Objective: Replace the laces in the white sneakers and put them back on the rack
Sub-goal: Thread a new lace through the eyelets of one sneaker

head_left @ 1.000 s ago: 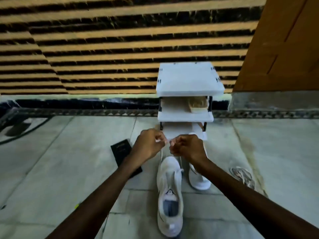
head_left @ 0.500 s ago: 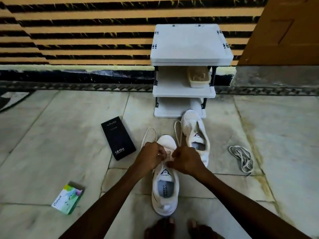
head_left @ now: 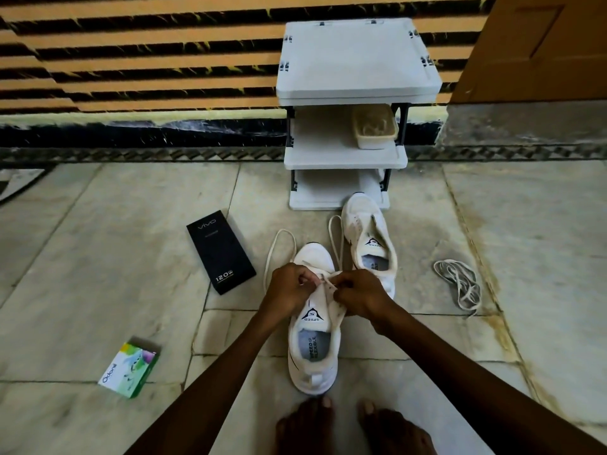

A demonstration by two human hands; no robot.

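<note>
Marble floor [head_left: 98, 257] fills the frame, with the white rack [head_left: 354, 60] at upper centre against a striped wall. One white sneaker [head_left: 313, 356] sits at lower centre, its pair [head_left: 371, 244] just beyond, near the rack's foot. A loose lace bundle [head_left: 458, 284] lies at right. The new lace [head_left: 283, 230] loops out both sides; pulled unevenly, one end could slip from its eyelet. Each grip is closed: left hand [head_left: 289, 290] and right hand [head_left: 359, 295] pinch the lace above the tongue.
</note>
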